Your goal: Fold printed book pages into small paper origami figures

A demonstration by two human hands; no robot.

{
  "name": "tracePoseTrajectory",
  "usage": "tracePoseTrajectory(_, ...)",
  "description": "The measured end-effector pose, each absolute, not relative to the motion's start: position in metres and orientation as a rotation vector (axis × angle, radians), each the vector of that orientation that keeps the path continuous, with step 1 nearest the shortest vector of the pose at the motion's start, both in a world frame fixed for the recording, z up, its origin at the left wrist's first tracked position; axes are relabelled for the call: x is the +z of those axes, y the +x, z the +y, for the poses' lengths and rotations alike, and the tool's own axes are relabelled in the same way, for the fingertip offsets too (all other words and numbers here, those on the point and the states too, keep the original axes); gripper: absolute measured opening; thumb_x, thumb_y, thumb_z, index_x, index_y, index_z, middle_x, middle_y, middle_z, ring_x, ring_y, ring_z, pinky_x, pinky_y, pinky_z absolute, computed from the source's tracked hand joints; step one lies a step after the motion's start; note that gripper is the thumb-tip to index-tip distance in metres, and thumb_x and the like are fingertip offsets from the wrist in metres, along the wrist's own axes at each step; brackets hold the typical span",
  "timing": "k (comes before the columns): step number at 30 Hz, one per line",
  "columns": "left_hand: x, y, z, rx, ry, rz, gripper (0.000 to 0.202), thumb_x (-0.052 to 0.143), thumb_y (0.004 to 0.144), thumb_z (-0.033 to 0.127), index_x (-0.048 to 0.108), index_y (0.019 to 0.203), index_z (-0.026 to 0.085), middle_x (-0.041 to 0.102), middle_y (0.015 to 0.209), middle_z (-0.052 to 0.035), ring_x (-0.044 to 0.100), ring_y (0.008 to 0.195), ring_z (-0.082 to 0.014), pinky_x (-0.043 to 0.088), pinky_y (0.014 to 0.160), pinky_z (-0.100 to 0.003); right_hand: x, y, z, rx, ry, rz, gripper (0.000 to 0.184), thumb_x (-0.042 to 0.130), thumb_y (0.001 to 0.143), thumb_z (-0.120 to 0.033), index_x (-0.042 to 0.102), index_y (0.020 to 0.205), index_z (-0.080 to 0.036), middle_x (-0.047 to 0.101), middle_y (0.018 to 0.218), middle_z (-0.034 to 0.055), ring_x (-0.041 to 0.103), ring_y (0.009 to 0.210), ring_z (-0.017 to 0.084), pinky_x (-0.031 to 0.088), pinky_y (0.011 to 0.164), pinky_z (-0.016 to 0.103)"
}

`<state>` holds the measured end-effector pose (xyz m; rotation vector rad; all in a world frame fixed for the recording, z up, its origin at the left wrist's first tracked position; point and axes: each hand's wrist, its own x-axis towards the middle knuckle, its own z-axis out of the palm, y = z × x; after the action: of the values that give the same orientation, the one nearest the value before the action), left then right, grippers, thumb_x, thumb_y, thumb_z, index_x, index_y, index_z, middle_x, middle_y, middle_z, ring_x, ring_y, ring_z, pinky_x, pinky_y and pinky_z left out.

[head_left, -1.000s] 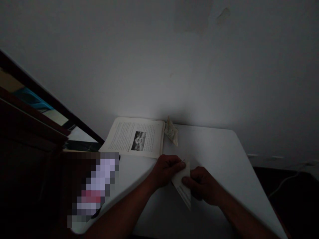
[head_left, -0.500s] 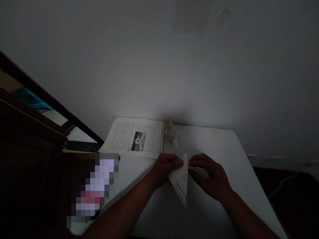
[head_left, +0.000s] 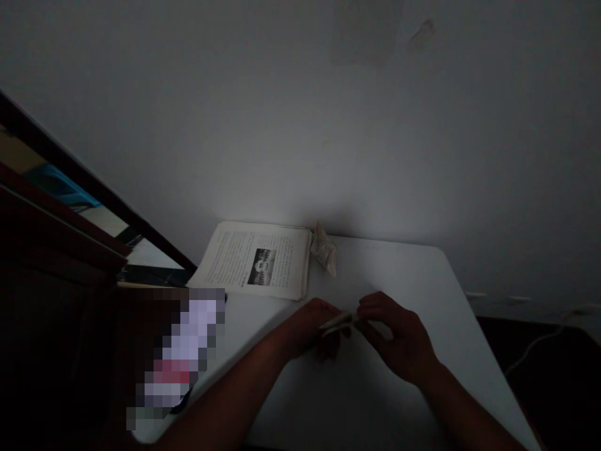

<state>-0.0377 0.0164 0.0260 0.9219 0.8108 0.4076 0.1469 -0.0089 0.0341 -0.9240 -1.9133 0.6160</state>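
A folded piece of printed paper (head_left: pixel 336 323) is held above the white table, seen almost edge-on as a thin pale strip. My left hand (head_left: pixel 313 326) grips its left part, fingers curled underneath. At its right end my right hand (head_left: pixel 392 329) is closed, thumb and fingertips meeting at the paper's tip. Just beyond the hands, a folded paper boat (head_left: pixel 323 250) made of printed paper rests on the table against the book. The lower faces of the held paper are hidden by its tilt and by my left fingers.
An open book (head_left: pixel 230 257) with a printed picture lies at the table's back left. A pixelated, phone-like object (head_left: pixel 181 351) is on the left edge of the white table (head_left: pixel 404 269). Behind stands a grey wall (head_left: pixel 282 125); a cable (head_left: pixel 535 351) runs at the right.
The folded paper has turned from showing a broad triangular face to lying nearly edge-on. My right fingertips have closed on its right end; my left wrist has rotated.
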Motion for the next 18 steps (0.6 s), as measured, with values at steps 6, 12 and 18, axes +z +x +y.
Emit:
tracePoseTrajectory(6,0.027,-0.043,0.023,0.869,1.080,0.734,0.031,0.051,0.076,0.037,0.062,0.072,0.008,0.060,0.057,-0.0057,0.054,0.045,-0.0127,0.041,0.044,-0.024,0.017,0.150,-0.007,1.281,-1.269,-1.367,0.018,0.066,0.074,-0.035,0.064,0.075,-0.018,0.062,0.068,0.0006,0.056,0.063,0.014,0.044,0.057,0.025)
tracePoseTrajectory(12,0.028,-0.039,0.013,0.877,1.335,0.907,0.033,0.063,0.072,0.042,0.065,0.072,0.009,0.059,0.057,-0.0027,0.053,0.050,-0.0112,0.040,0.047,-0.020,0.019,0.144,-0.007,1.456,-1.281,-1.190,0.021,0.072,0.067,-0.036,0.067,0.075,-0.017,0.065,0.068,0.0007,0.056,0.062,0.013,0.043,0.059,0.024)
tracePoseTrajectory(18,0.028,-0.032,0.011,0.754,1.218,0.939,0.036,0.061,0.076,0.044,0.066,0.071,0.009,0.065,0.057,-0.0055,0.060,0.046,-0.0138,0.047,0.046,-0.022,0.025,0.143,-0.007,1.453,-1.301,-1.228,0.018,0.072,0.067,-0.034,0.067,0.070,-0.017,0.065,0.064,0.0006,0.056,0.060,0.013,0.043,0.058,0.025)
